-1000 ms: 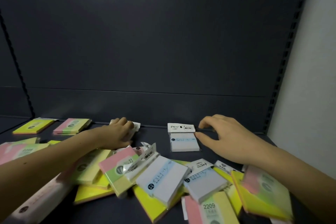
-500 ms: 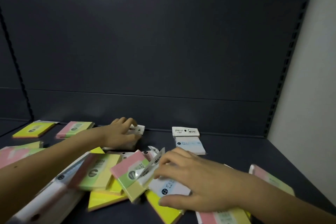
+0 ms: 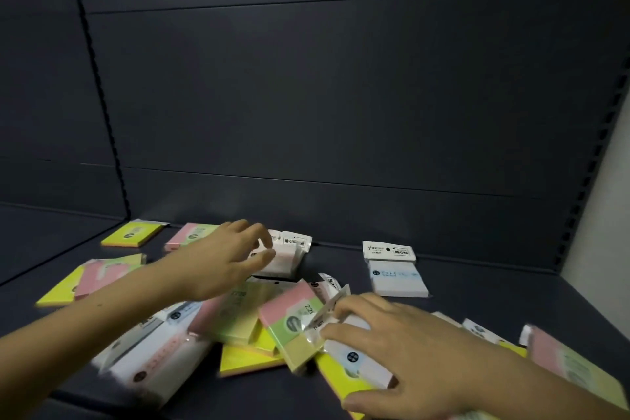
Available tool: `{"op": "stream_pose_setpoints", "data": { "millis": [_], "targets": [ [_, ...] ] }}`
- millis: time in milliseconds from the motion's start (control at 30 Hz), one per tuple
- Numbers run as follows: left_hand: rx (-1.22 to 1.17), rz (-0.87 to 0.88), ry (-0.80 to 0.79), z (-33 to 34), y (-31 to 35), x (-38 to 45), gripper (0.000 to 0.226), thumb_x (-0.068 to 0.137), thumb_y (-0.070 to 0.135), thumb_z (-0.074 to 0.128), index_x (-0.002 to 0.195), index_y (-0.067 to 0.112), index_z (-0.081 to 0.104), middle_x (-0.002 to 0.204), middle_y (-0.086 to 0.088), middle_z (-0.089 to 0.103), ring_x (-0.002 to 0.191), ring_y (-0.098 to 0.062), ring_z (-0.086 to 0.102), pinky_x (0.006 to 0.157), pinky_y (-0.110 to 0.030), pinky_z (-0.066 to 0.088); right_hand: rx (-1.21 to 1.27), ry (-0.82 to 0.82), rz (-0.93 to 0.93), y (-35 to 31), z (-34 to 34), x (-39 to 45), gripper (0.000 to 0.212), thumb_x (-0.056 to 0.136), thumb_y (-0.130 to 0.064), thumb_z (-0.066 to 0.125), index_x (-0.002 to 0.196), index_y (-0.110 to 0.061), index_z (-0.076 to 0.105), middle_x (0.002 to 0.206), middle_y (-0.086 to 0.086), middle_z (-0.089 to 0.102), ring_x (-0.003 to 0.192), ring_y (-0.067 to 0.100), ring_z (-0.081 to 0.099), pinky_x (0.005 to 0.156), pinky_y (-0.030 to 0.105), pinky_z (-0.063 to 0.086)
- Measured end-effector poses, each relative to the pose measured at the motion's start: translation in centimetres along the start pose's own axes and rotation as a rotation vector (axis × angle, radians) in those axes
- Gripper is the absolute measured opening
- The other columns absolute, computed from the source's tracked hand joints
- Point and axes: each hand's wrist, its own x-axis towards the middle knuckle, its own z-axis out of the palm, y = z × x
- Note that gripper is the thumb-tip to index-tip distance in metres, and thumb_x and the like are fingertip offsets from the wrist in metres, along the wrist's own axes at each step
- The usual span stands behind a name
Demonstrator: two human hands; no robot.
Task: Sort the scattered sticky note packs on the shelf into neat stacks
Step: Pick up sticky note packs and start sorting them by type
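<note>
Sticky note packs lie scattered on a dark shelf (image 3: 494, 293). My left hand (image 3: 221, 262) reaches to the back, its loosely bent fingers at the left edge of a white-pink pack (image 3: 289, 254) by the back panel. My right hand (image 3: 416, 355) lies over a white-blue pack (image 3: 354, 360) in the front pile, fingers on its far edge and thumb at its near edge. Beside it a pink-green-yellow pack (image 3: 289, 326) sits tilted. A single white-blue pack (image 3: 397, 280) lies flat at the back right.
A yellow pack (image 3: 133, 235) and a pink-green pack (image 3: 189, 235) lie at the back left. More packs lie at the left (image 3: 99, 274), front left (image 3: 150, 358) and front right (image 3: 576, 368). A white wall (image 3: 606, 215) closes the right side.
My right hand has come back from the white-blue pack at the back right and dropped onto the front pile, closing on a white-blue pack. My left hand stays at the back pack.
</note>
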Motion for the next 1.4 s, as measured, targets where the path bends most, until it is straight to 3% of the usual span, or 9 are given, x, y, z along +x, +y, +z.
{"op": "stream_pose_setpoints", "data": {
  "millis": [100, 233, 400, 500, 567, 800, 1000, 1133, 1400],
  "targets": [
    [0.028, 0.006, -0.024, 0.9, 0.8, -1.9, 0.075, 0.070, 0.086, 0.008, 0.117, 0.039, 0.042, 0.113, 0.017, 0.044, 0.103, -0.003, 0.047, 0.090, -0.030, 0.043, -0.003, 0.027, 0.018, -0.1, 0.3, -0.1, 0.059, 0.085, -0.067, 0.046, 0.136, -0.043, 0.030, 0.137, -0.021, 0.025, 0.123, 0.002, 0.030, 0.093, 0.027, 0.041],
    [0.126, 0.075, -0.081, 2.2, 2.1, -3.7, 0.070, 0.078, 0.079, 0.006, 0.128, 0.038, 0.034, 0.118, 0.020, 0.040, 0.107, 0.001, 0.042, 0.095, -0.026, 0.038, -0.070, 0.090, 0.056, -0.2, 1.1, 0.1, 0.050, 0.086, -0.058, 0.043, 0.128, -0.032, 0.039, 0.128, -0.011, 0.034, 0.115, 0.010, 0.033, 0.088, 0.029, 0.039],
    [0.223, 0.109, -0.056, 3.3, 2.2, -5.1, 0.073, 0.084, 0.080, 0.018, 0.139, 0.034, 0.025, 0.131, 0.021, 0.035, 0.120, 0.001, 0.035, 0.104, -0.018, 0.024, -0.079, 0.129, 0.154, 0.0, 0.8, 0.2, 0.048, 0.086, -0.058, 0.039, 0.126, -0.030, 0.037, 0.116, -0.010, 0.036, 0.107, 0.014, 0.034, 0.090, 0.031, 0.036],
    [0.370, 0.195, 0.114, 4.1, 1.5, -5.1, 0.075, 0.083, 0.081, 0.027, 0.130, 0.026, 0.043, 0.117, 0.015, 0.059, 0.101, -0.002, 0.058, 0.087, -0.016, 0.044, -0.023, 0.189, 0.245, 0.4, 0.8, 0.0, 0.047, 0.083, -0.063, 0.033, 0.115, -0.030, 0.041, 0.108, -0.010, 0.036, 0.104, 0.013, 0.037, 0.090, 0.033, 0.039],
    [0.397, 0.233, 0.139, 4.1, 1.4, -4.8, 0.072, 0.082, 0.082, 0.027, 0.121, 0.026, 0.050, 0.102, 0.015, 0.063, 0.085, -0.001, 0.063, 0.074, -0.015, 0.050, -0.034, 0.249, 0.287, 0.7, 0.7, -0.3, 0.047, 0.080, -0.065, 0.028, 0.108, -0.030, 0.041, 0.104, -0.010, 0.036, 0.101, 0.013, 0.037, 0.090, 0.033, 0.040],
    [0.457, 0.226, 0.170, 3.1, 2.1, -4.9, 0.070, 0.080, 0.084, 0.025, 0.114, 0.031, 0.054, 0.096, 0.019, 0.064, 0.077, 0.004, 0.062, 0.063, -0.014, 0.049, -0.038, 0.340, 0.448, 1.7, -0.5, -2.1, 0.059, 0.080, -0.077, 0.031, 0.115, -0.030, 0.039, 0.111, -0.013, 0.035, 0.106, 0.009, 0.034, 0.094, 0.028, 0.037],
    [0.412, 0.105, 0.197, 1.6, 1.4, -5.2, 0.073, 0.081, 0.083, 0.028, 0.125, 0.028, 0.048, 0.109, 0.012, 0.059, 0.092, -0.009, 0.060, 0.076, -0.027, 0.048, -0.004, 0.353, 0.540, 2.9, -1.2, -2.9, 0.071, 0.071, -0.087, 0.035, 0.116, -0.032, 0.037, 0.111, -0.012, 0.033, 0.107, 0.011, 0.034, 0.098, 0.029, 0.039],
    [0.435, 0.095, 0.229, 0.6, 0.6, -4.8, 0.067, 0.083, 0.081, 0.027, 0.118, 0.028, 0.050, 0.102, 0.010, 0.059, 0.087, -0.014, 0.059, 0.071, -0.029, 0.041, -0.016, 0.372, 0.619, 3.3, -1.5, -1.8, 0.068, 0.070, -0.084, 0.041, 0.112, -0.031, 0.039, 0.109, -0.010, 0.035, 0.106, 0.013, 0.036, 0.095, 0.032, 0.041],
    [0.301, 0.154, 0.182, -0.4, -2.4, -4.2, 0.077, 0.074, 0.086, 0.007, 0.120, 0.035, 0.043, 0.108, 0.018, 0.050, 0.097, -0.008, 0.051, 0.078, -0.027, 0.034, 0.075, 0.271, 0.855, 6.0, 0.4, 3.8, 0.076, 0.068, -0.081, 0.052, 0.120, -0.025, 0.042, 0.118, -0.002, 0.038, 0.115, 0.019, 0.039, 0.097, 0.037, 0.043]
  ]
}}
